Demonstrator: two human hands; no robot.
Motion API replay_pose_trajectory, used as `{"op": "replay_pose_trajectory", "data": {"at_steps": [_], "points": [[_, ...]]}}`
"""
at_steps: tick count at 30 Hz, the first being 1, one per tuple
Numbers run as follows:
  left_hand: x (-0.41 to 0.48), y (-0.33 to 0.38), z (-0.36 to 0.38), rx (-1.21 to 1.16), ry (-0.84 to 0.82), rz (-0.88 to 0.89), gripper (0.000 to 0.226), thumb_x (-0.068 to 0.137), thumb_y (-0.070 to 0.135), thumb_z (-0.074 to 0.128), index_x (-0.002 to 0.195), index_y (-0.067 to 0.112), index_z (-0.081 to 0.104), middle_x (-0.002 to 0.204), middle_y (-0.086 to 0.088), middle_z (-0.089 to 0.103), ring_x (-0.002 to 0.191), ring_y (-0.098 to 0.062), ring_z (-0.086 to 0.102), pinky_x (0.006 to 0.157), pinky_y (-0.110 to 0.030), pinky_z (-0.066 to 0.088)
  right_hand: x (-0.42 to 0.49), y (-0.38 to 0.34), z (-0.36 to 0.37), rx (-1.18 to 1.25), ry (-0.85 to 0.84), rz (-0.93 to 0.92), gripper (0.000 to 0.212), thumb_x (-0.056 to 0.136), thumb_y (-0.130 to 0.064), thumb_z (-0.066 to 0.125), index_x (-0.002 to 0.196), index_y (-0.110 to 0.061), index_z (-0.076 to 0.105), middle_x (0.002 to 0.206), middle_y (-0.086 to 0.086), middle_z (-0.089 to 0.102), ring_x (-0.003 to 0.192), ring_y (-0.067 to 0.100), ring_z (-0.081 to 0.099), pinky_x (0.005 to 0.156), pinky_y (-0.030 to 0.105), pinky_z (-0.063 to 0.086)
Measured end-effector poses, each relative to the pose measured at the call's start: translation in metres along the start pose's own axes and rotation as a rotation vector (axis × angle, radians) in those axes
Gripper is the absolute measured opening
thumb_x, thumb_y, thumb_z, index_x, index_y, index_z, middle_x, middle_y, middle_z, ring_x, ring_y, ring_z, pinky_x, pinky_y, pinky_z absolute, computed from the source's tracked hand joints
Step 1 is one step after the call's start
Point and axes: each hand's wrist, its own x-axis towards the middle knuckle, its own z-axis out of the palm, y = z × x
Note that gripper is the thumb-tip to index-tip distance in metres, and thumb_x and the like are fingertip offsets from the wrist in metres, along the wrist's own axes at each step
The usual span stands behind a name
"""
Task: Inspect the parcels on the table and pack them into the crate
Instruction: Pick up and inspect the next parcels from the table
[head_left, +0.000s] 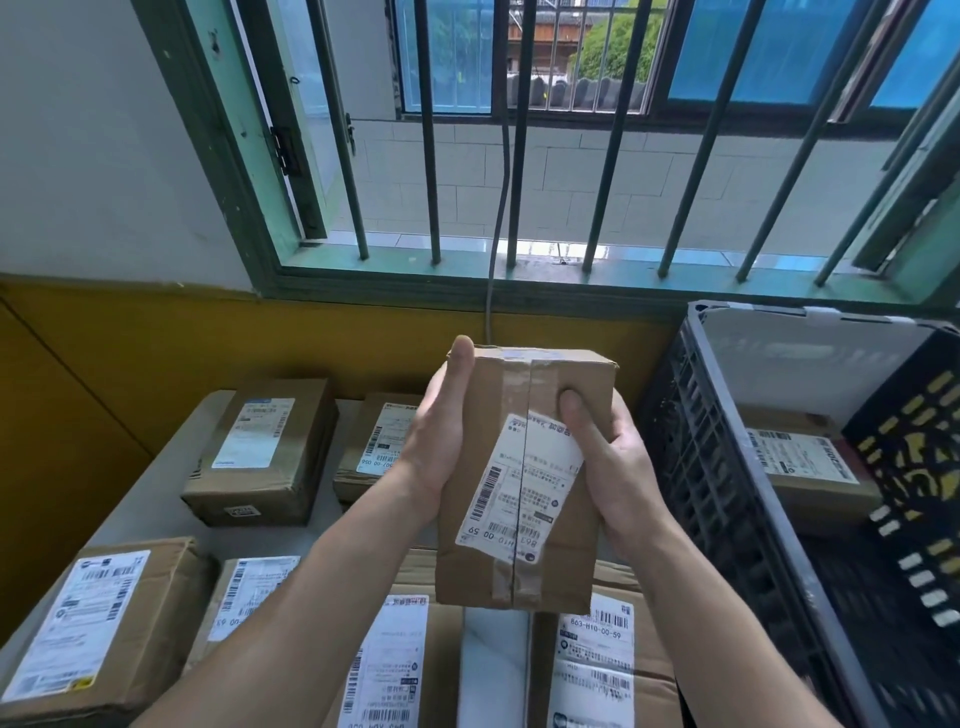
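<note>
Held parcel (524, 566) is up between both hands, clear of the table (150, 499), with the label (524, 483) facing the camera. Reads as the inspect step: probably a label check before packing.

Left hand (441, 431) cups the parcel's left side, palm flat on it, thumb straight up along the front edge to the top corner. Its fingers are hidden behind the box. Right hand (608, 467) grips the right side, thumb pressed across the front face just above the label, fingers hidden too. Both forearms come in from below with palms turned inward, so the box stands on end, slightly tilted. The two-sided hold likely steadies it for turning.

Crate (722, 467) stands just right of the right hand: black, slatted, with one packed parcel (802, 467) inside. Other parcels (262, 447) lie below and left of the grip, labels up. Held parcel not yet packed.
</note>
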Motion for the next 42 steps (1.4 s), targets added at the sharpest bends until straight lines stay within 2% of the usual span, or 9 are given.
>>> {"op": "replay_pose_trajectory", "data": {"at_steps": [6, 10, 15, 19, 22, 24, 28, 33, 42], "points": [[-0.005, 0.005, 0.0, 0.005, 0.01, 0.043, 0.061, 0.099, 0.07, 0.031, 0.119, 0.025, 0.068, 0.102, -0.012, 0.078, 0.084, -0.02, 0.077, 0.072, -0.035, 0.061, 0.0, -0.02, 0.001, -0.055, -0.068, -0.026, 0.08, 0.084, -0.077, 0.049, 0.154, -0.04, 0.036, 0.105, -0.009, 0.078, 0.098, 0.013, 0.076, 0.092, 0.041, 0.059], [-0.009, 0.017, 0.003, -0.015, 0.035, 0.059, 0.049, 0.105, 0.054, 0.033, 0.107, 0.025, 0.072, 0.102, -0.015, 0.078, 0.087, -0.027, 0.074, 0.083, -0.048, 0.058, -0.004, -0.033, 0.002, -0.084, -0.057, -0.034, 0.077, 0.084, -0.079, 0.038, 0.15, -0.039, 0.04, 0.101, -0.012, 0.077, 0.093, 0.008, 0.075, 0.082, 0.027, 0.058], [-0.01, 0.017, 0.005, -0.077, 0.021, 0.135, 0.034, 0.11, 0.037, 0.03, 0.098, 0.039, 0.062, 0.088, 0.009, 0.079, 0.082, -0.015, 0.075, 0.071, -0.034, 0.061, 0.0, -0.04, 0.001, -0.058, -0.04, 0.008, 0.087, 0.078, -0.074, 0.048, 0.153, -0.029, 0.043, 0.111, -0.001, 0.073, 0.097, 0.016, 0.073, 0.083, 0.038, 0.053], [-0.011, 0.017, 0.006, -0.072, -0.015, 0.188, 0.057, 0.094, 0.049, 0.047, 0.146, 0.026, 0.05, 0.125, -0.003, 0.074, 0.113, -0.028, 0.071, 0.087, -0.04, 0.063, 0.0, -0.047, 0.001, -0.066, -0.006, -0.033, 0.078, 0.087, -0.081, 0.05, 0.151, -0.037, 0.042, 0.117, -0.002, 0.074, 0.1, 0.016, 0.075, 0.091, 0.042, 0.058], [-0.011, 0.019, 0.01, -0.06, -0.053, 0.154, 0.09, 0.083, 0.073, 0.058, 0.159, 0.032, 0.032, 0.146, -0.002, 0.061, 0.126, -0.025, 0.065, 0.104, -0.049, 0.054, 0.001, -0.045, -0.003, -0.001, 0.063, -0.003, 0.048, 0.103, -0.046, 0.049, 0.146, -0.024, 0.051, 0.096, 0.0, 0.072, 0.068, 0.005, 0.073, 0.057, 0.024, 0.057], [-0.012, 0.024, 0.01, -0.075, -0.063, 0.108, 0.088, 0.082, 0.082, 0.052, 0.154, 0.032, 0.041, 0.138, 0.001, 0.068, 0.12, -0.024, 0.069, 0.096, -0.042, 0.058, -0.001, -0.045, -0.004, 0.001, 0.067, 0.004, 0.045, 0.102, -0.035, 0.051, 0.144, -0.018, 0.052, 0.092, 0.001, 0.07, 0.06, 0.003, 0.07, 0.048, 0.019, 0.051], [-0.01, 0.026, 0.006, -0.117, -0.05, 0.103, 0.027, 0.108, 0.036, 0.044, 0.134, 0.031, 0.052, 0.107, -0.002, 0.079, 0.102, -0.03, 0.075, 0.075, -0.033, 0.063, -0.004, -0.048, -0.005, 0.034, 0.017, -0.028, 0.064, 0.086, -0.037, 0.055, 0.147, -0.02, 0.05, 0.103, 0.005, 0.073, 0.068, 0.007, 0.073, 0.052, 0.021, 0.054], [-0.011, 0.02, 0.006, -0.106, -0.088, 0.13, 0.06, 0.106, 0.032, 0.05, 0.161, 0.027, 0.027, 0.128, -0.012, 0.071, 0.107, -0.031, 0.074, 0.084, -0.04, 0.063, -0.003, -0.052, -0.007, 0.101, -0.024, 0.001, 0.071, 0.091, -0.044, 0.072, 0.154, -0.035, 0.04, 0.118, 0.007, 0.075, 0.096, 0.027, 0.077, 0.079, 0.043, 0.061], [-0.011, 0.028, 0.003, -0.093, -0.132, 0.095, 0.063, 0.107, 0.032, 0.048, 0.163, 0.035, 0.019, 0.122, -0.011, 0.071, 0.092, -0.023, 0.078, 0.075, -0.035, 0.065, -0.006, -0.045, -0.017, 0.232, -0.111, 0.038, 0.073, 0.086, -0.026, 0.07, 0.153, -0.03, 0.041, 0.124, 0.012, 0.074, 0.103, 0.031, 0.075, 0.082, 0.044, 0.058]]}}
